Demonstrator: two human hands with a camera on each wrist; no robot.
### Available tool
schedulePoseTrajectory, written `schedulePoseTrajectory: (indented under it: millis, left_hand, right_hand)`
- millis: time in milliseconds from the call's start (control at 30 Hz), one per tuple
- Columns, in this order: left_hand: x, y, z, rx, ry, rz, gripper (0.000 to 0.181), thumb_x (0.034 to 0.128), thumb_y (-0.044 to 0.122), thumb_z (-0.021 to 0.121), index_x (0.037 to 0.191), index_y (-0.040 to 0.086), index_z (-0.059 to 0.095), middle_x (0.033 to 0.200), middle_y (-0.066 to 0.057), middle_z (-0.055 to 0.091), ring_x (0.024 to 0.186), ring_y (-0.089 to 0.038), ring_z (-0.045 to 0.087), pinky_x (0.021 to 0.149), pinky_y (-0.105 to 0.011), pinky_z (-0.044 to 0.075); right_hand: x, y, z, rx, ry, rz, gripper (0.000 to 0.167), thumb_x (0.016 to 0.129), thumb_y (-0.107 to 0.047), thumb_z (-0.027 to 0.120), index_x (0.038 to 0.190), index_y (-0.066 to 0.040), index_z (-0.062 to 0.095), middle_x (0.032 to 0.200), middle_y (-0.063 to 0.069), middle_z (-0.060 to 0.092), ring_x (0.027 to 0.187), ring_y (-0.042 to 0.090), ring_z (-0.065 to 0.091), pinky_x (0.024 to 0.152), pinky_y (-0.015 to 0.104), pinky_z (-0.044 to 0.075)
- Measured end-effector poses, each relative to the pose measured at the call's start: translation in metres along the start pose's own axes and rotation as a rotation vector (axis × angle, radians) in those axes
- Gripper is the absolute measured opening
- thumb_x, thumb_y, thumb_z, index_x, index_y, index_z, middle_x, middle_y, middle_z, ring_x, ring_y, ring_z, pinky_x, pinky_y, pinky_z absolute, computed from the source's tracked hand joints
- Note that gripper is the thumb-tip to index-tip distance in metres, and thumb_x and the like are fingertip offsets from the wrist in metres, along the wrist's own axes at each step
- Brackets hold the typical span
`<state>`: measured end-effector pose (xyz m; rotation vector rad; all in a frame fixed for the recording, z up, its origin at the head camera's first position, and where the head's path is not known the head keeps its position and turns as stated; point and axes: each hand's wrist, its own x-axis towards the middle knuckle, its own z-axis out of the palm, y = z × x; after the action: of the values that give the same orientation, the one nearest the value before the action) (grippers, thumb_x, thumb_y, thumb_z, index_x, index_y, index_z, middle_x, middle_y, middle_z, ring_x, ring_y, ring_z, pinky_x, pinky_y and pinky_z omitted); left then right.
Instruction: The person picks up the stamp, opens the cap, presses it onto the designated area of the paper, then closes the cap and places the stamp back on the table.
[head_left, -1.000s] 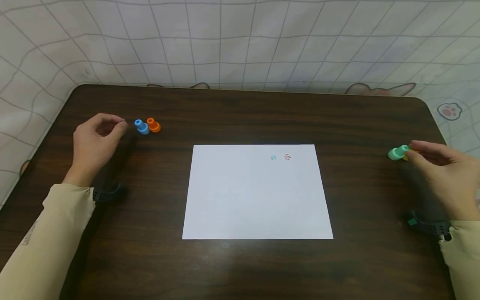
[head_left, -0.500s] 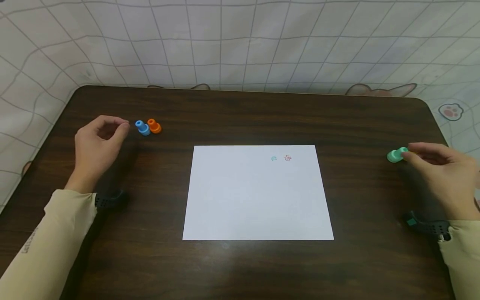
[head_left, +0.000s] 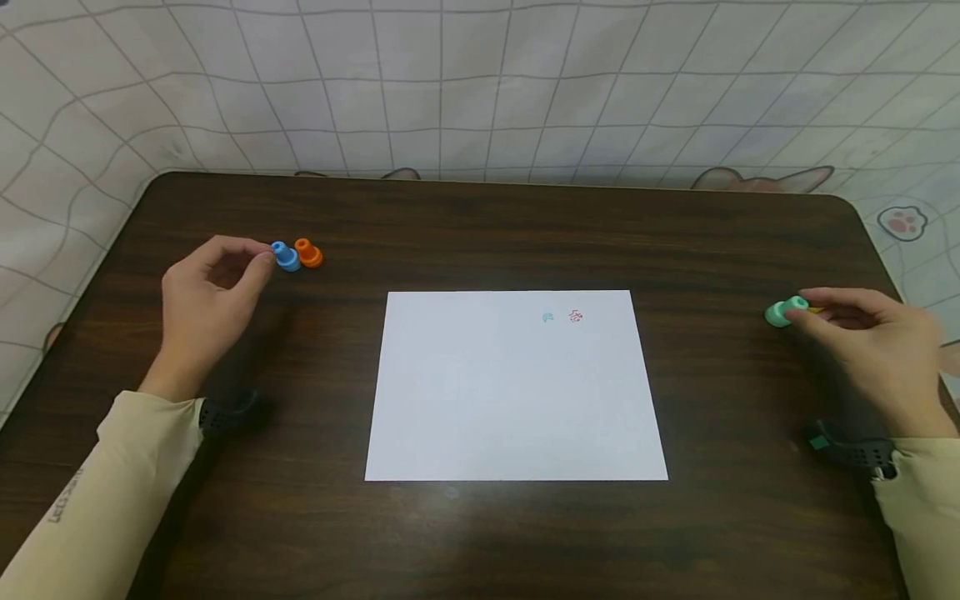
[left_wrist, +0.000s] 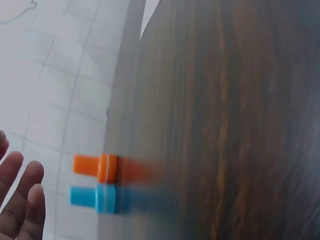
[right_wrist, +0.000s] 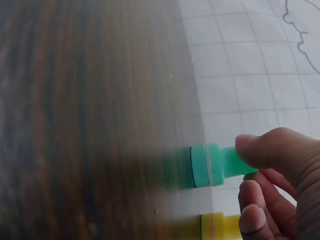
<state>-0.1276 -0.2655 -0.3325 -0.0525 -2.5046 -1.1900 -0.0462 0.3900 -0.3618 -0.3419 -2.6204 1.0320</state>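
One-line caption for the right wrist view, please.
Right hand pinching a green peg-shaped piece by its narrow end, a yellow one partly visible beside it.

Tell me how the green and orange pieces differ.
The green piece is pinched by the right hand; the orange piece is untouched. The green piece sits right of the paper; the orange piece, left of it. Both have a narrow knob on a wider base.
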Motion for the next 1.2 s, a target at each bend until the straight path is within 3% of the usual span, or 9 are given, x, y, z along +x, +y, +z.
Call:
schedulePoseTrajectory:
  millis: [267, 500, 733, 833, 1033, 1200]
  left_hand:
    - [-0.013, 0.018, 0.012, -0.158, -0.046, 0.107, 0.015, 0.0941, 0.009, 0.074, 0.105, -0.001, 0.074, 0.096, 0.024, 0.072, 0.083, 0.005, 0.069, 0.077, -0.006, 0.054]
    - [-0.024, 0.035, 0.021, -0.204, -0.132, 0.165, 0.012, 0.0945, 0.004, 0.072, 0.106, 0.0, 0.074, 0.093, 0.021, 0.073, 0.084, 0.002, 0.072, 0.08, -0.008, 0.056]
    - [-0.037, 0.051, 0.034, -0.229, -0.207, 0.207, 0.011, 0.0948, 0.001, 0.071, 0.106, 0.001, 0.074, 0.094, 0.028, 0.072, 0.087, 0.005, 0.071, 0.083, -0.01, 0.057]
    - [-0.042, 0.055, 0.041, -0.249, -0.239, 0.221, 0.011, 0.0945, 0.0, 0.071, 0.105, 0.001, 0.073, 0.094, 0.019, 0.075, 0.087, 0.004, 0.072, 0.086, -0.012, 0.058]
    - [-0.05, 0.063, 0.054, -0.291, -0.311, 0.237, 0.011, 0.0937, -0.001, 0.071, 0.104, 0.002, 0.073, 0.096, -0.011, 0.077, 0.087, 0.002, 0.072, 0.089, -0.014, 0.059]
    - [-0.054, 0.069, 0.065, -0.313, -0.369, 0.222, 0.01, 0.0939, 0.0, 0.07, 0.103, 0.004, 0.073, 0.099, -0.013, 0.078, 0.088, 0.001, 0.072, 0.086, -0.017, 0.061]
  right_hand:
    - [-0.003, -0.002, 0.002, 0.01, -0.035, -0.066, 0.034, 0.087, -0.017, 0.084, 0.116, -0.001, 0.074, 0.085, -0.044, 0.061, 0.072, -0.023, 0.059, 0.068, -0.003, 0.044]
    - [-0.004, -0.003, 0.006, -0.037, -0.056, -0.093, 0.035, 0.088, -0.018, 0.084, 0.117, -0.003, 0.073, 0.089, -0.048, 0.058, 0.077, -0.028, 0.056, 0.068, -0.004, 0.043]
    - [-0.005, -0.004, 0.009, -0.061, -0.078, -0.101, 0.037, 0.088, -0.022, 0.084, 0.119, -0.006, 0.074, 0.094, -0.049, 0.055, 0.083, -0.032, 0.055, 0.071, -0.006, 0.041]
    - [-0.005, -0.005, 0.01, -0.041, -0.093, -0.103, 0.039, 0.088, -0.022, 0.083, 0.122, -0.006, 0.073, 0.097, -0.047, 0.056, 0.084, -0.031, 0.056, 0.072, -0.006, 0.043]
    - [-0.005, -0.009, 0.012, 0.005, -0.108, -0.085, 0.036, 0.088, -0.021, 0.084, 0.12, -0.009, 0.075, 0.103, -0.041, 0.06, 0.086, -0.028, 0.06, 0.072, -0.004, 0.045]
    - [-0.007, -0.016, 0.016, 0.097, -0.129, -0.067, 0.034, 0.087, -0.015, 0.085, 0.119, -0.011, 0.076, 0.106, -0.035, 0.066, 0.089, -0.022, 0.065, 0.074, -0.002, 0.048]
